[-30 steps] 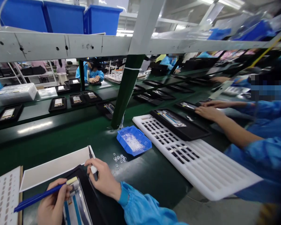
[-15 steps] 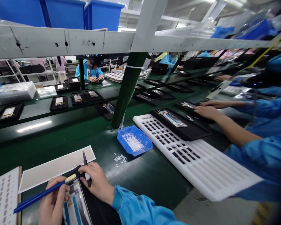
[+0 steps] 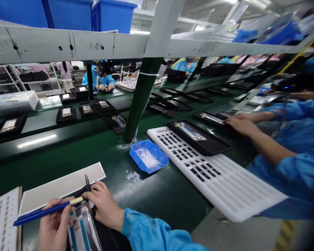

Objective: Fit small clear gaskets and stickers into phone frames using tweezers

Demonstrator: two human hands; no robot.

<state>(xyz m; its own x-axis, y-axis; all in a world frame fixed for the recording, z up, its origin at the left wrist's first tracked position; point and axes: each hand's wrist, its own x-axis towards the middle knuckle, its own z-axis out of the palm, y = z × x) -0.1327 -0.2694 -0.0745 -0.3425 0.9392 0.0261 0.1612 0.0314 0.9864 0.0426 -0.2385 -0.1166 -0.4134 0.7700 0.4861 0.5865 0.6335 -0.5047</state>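
Observation:
My left hand is closed round a blue pen-like tool with a cream tip pointing right. The same hand is at the left edge of an opened phone housing with blue strips inside. My right hand grips black tweezers, their points upward and away from me. Its fingers are by the tool's cream tip, over the housing's upper end; whether they touch the tip I cannot tell. Beneath the housing is a black tray, partly hidden by my right wrist.
A beige sheet and a white perforated board lie left. Small white rings lie by a blue bin. Right are a white ribbed tray, a black tray and a co-worker's hands. A green post rises ahead.
My right hand and the tweezers have shifted slightly left, closer to the blue tool's tip. The tool lies a little flatter. The co-worker's hands have moved slightly right.

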